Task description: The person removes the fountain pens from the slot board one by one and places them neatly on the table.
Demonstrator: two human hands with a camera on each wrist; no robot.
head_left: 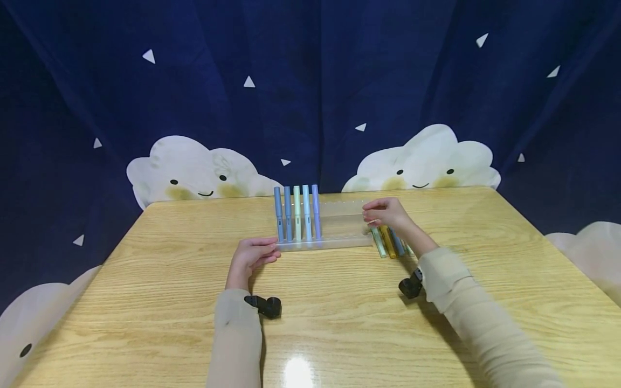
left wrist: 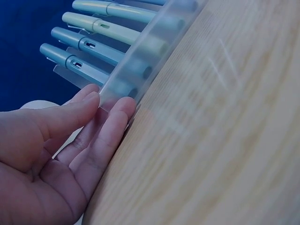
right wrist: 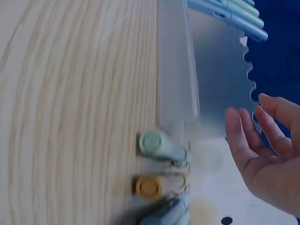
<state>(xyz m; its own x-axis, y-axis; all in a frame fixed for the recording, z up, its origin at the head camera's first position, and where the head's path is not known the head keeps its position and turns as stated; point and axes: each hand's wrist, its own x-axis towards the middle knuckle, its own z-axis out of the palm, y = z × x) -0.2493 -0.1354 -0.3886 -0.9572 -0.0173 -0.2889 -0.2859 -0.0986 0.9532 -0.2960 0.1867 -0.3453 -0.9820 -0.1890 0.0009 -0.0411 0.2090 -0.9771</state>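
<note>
A clear plastic pen stand (head_left: pixel 344 226) stands on the table, tilted back, with several capped pens (head_left: pixel 297 213) side by side in its left half. They are dark blue, pale green, light blue and periwinkle. My left hand (head_left: pixel 254 253) pinches the stand's front left corner between thumb and fingers, close to the end pen (left wrist: pixel 77 65). At the stand's right end is my right hand (right wrist: pixel 269 145), its fingers apart and loosely bent about the scalloped rear edge (right wrist: pixel 251 77). No pen shows in it, and whether the fingertips touch the stand is unclear.
Beside the stand's right end lie several loose pens, among them a pale green pen (right wrist: pixel 152 142), an amber pen (right wrist: pixel 149 187) and a dark blue pen (right wrist: pixel 164 213). Behind the wooden table (head_left: pixel 339 312) hangs a navy curtain (head_left: pixel 310 97) printed with clouds.
</note>
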